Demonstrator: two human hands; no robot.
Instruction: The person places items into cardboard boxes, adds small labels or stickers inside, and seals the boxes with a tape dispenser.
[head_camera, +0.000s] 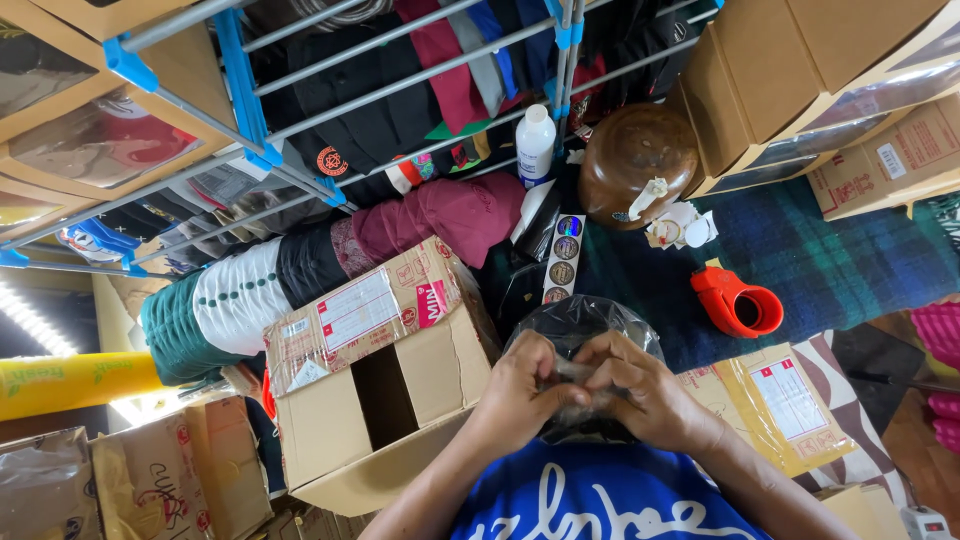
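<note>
Clear plastic, crinkled, wraps a dark item: this bag (580, 330) sits close in front of the person's chest, above the blue printed shirt (600, 500). Left hand (525, 385) grips the bag's near edge, fingers curled tight, thumb pressing inward. Right hand (640, 385) pinches the same edge from the other side, fingers bent over the plastic; the two hands touch at the knuckles. Just left of the hands stands an open cardboard box (385, 390) with labels on its raised flap. Beyond the bag lies a strip of round stickers (563, 260), then a white bottle (535, 145) and a brown glossy jar (640, 160) side by side. An orange tape dispenser (738, 302) rests on dark plaid cloth (830, 260), right of the bag. A flat labelled parcel (775, 400) lies beside the right wrist. Folded garments hang on a metal rack (400, 90) farther off.
</note>
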